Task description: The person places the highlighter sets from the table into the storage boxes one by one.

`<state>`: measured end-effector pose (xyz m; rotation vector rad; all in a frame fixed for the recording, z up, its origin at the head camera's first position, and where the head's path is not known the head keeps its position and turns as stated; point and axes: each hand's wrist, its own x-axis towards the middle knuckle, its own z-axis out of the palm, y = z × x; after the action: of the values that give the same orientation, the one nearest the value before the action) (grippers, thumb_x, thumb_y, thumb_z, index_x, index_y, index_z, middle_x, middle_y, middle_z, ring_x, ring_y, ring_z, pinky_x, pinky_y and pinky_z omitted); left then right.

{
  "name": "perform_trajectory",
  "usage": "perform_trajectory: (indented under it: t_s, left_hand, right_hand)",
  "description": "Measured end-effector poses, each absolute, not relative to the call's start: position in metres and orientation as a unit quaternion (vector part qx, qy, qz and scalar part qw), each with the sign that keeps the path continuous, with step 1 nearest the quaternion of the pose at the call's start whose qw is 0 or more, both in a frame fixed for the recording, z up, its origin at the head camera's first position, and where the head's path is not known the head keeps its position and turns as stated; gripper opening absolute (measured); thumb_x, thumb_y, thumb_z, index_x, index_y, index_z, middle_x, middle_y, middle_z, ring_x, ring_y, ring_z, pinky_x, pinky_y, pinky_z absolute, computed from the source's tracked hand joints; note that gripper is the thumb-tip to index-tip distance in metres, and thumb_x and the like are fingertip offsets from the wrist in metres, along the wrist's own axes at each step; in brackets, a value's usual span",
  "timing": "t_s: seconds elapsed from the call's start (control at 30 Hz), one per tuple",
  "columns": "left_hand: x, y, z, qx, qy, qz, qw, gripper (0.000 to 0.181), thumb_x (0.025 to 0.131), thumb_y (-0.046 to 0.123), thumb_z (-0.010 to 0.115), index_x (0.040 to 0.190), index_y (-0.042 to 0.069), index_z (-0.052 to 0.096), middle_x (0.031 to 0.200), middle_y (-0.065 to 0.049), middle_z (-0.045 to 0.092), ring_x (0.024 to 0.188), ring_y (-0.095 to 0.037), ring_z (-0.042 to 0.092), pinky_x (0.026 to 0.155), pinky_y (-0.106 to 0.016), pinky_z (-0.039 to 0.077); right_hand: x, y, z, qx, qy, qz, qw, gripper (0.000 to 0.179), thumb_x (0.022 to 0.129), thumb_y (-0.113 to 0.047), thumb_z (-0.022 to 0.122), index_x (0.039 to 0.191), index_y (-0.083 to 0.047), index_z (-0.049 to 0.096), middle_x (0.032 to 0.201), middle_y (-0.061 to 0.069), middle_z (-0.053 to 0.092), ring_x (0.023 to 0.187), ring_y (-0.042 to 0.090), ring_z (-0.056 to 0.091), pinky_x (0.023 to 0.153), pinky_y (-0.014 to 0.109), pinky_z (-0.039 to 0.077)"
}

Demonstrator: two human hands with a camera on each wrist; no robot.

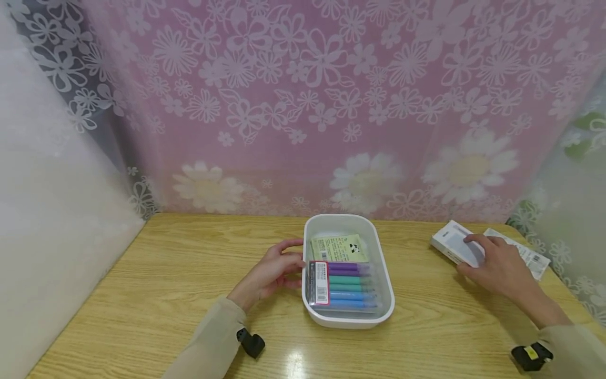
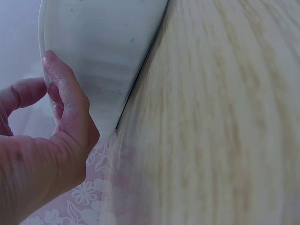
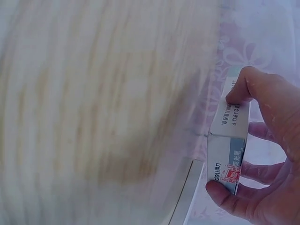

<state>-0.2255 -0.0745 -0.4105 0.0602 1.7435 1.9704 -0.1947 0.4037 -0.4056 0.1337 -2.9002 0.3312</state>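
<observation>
My left hand (image 1: 276, 271) holds the left rim of a white plastic bin (image 1: 387, 284), its bent fingers and thumb at the edge in the left wrist view. Inside the bin lie a clear pack of purple, green and blue pens (image 1: 347, 284) and a pale green packet with a panda print (image 1: 338, 248). At the right of the table my right hand (image 1: 499, 268) grips a small white and grey deli highlighter box (image 3: 227, 145) between thumb and fingers. The box is tilted in the right wrist view.
A flat white package (image 1: 537, 260) with a barcode lies beside the right hand, partly hidden by it. The wood-grain table (image 1: 199, 252) ends at a flowered pink curtain (image 1: 303, 131) behind. Pale hangings border both sides.
</observation>
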Motion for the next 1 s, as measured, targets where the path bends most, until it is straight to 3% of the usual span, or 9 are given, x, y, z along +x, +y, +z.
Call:
perform_trajectory:
  t_s: [0.3,1.0]
  left_hand:
    - [-0.225,-0.075,-0.41,0.02,0.641,0.725,0.251,0.061,0.091,0.007,0.061,0.149,0.011,0.042,0.127,-0.016,0.066,0.091,-0.014,0.069,0.063,-0.029,0.062]
    - [-0.225,-0.074,-0.41,0.019,0.642,0.724,0.252,0.06,0.091,0.008,0.061,0.148,0.011,0.043,0.131,-0.019,0.065,0.09,-0.012,0.069,0.063,-0.027,0.061]
  right_hand:
    - [-0.193,0.393,-0.399,0.056,-0.982,0.12,0.135,0.057,0.078,-0.029,0.081,0.124,-0.004,0.057,0.124,0.045,0.05,0.101,0.067,0.048,0.073,0.07,0.044]
    - [-0.18,0.357,-0.38,0.117,-0.96,0.152,0.203,0.059,0.072,-0.022,0.088,0.123,-0.007,0.061,0.124,0.028,0.057,0.104,0.052,0.05,0.075,0.062,0.042]
